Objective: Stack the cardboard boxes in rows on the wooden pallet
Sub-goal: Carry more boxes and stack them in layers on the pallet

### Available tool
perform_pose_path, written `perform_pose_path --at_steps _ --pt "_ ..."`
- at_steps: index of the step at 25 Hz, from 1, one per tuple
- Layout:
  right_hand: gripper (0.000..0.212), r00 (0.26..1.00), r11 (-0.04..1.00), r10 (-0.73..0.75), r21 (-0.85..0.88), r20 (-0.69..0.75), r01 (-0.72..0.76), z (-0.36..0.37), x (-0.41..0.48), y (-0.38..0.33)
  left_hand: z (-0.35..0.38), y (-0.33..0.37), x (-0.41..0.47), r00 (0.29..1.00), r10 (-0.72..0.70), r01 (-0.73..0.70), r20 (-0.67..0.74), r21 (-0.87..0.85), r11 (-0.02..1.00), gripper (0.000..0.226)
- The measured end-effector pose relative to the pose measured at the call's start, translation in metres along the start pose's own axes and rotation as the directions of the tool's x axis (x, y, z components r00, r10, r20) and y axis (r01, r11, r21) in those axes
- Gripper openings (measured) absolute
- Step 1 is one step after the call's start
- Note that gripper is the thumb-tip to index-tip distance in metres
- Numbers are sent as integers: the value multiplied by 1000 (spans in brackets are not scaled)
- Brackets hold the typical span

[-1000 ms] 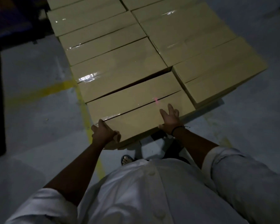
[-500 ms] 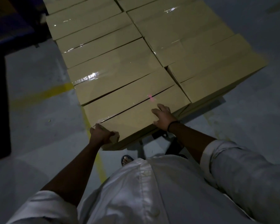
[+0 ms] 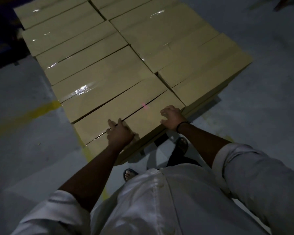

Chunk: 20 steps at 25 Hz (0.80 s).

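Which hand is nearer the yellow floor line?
Left. The left hand rests on the nearest box toward the yellow line; the right hand sits at that box's right corner, farther away.

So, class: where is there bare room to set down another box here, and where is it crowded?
Bare grey floor left of the boxes, around the yellow line, and more floor right of them. Their top layer is packed edge to edge; only thin seams.

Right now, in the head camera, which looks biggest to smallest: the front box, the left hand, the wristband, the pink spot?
1. Front box
2. Left hand
3. Wristband
4. Pink spot
The last two are both tiny. The wristband looks only slightly bigger, so that order is unsure.
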State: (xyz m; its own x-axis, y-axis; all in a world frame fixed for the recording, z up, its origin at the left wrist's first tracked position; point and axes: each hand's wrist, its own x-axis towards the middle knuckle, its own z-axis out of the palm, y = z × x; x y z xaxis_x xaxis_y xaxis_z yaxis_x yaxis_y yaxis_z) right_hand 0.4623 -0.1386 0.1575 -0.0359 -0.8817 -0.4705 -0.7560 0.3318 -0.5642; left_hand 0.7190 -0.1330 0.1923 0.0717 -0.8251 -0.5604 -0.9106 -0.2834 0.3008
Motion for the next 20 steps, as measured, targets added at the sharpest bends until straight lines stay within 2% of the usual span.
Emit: perform_pose_path --at_steps 4,8,13,20 --pt "46 974 972 182 172 -136 -158 -33 6 29 -3 76 29 979 190 -196 74 82 977 93" --pt "54 929 924 344 224 -133 -310 -64 16 55 -13 143 73 954 290 -298 75 157 941 84" --pt "70 927 924 339 244 -163 -295 -83 34 81 -20 211 125 933 359 -356 26 213 910 78" --pt "77 928 901 349 321 -131 -294 -97 55 86 -9 274 187 890 452 -453 62 228 862 76"
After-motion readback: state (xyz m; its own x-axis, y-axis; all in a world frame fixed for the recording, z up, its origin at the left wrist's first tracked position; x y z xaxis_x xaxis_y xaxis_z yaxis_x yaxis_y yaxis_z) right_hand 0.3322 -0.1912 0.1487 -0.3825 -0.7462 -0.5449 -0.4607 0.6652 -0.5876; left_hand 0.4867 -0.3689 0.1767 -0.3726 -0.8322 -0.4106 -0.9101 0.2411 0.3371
